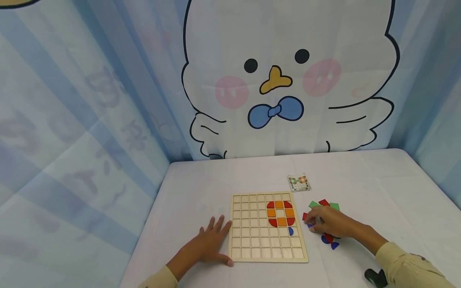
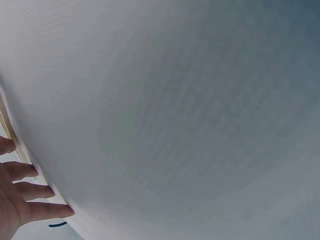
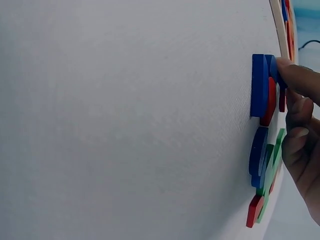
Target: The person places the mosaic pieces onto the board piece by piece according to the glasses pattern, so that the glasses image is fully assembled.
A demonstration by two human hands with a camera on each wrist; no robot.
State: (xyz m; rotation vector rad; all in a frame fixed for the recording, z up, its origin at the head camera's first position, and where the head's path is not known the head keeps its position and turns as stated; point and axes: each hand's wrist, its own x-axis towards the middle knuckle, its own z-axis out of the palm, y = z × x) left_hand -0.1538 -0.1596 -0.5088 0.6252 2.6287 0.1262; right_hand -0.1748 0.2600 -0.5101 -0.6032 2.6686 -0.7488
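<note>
A wooden grid board (image 1: 248,232) lies on the table, with red quarter-round and orange square pieces (image 1: 279,205) forming a ring in its upper right part. Below that ring sits one blue piece (image 1: 291,231). My left hand (image 1: 210,244) rests at the board's left edge, fingers spread, thumb near the lower left corner. To the right of the board, my right hand (image 1: 329,221) reaches into a loose pile of pieces. In the right wrist view its thumb and fingertips pinch a blue piece (image 3: 281,80), partly hidden by the thumb.
The pile holds several red, green and blue pieces (image 1: 335,245), partly covered by the right hand. A small patterned card (image 1: 299,183) lies behind the board's upper right corner. Beside the right sleeve is a black object (image 1: 375,277). A printed curtain (image 1: 230,140) hangs behind the table.
</note>
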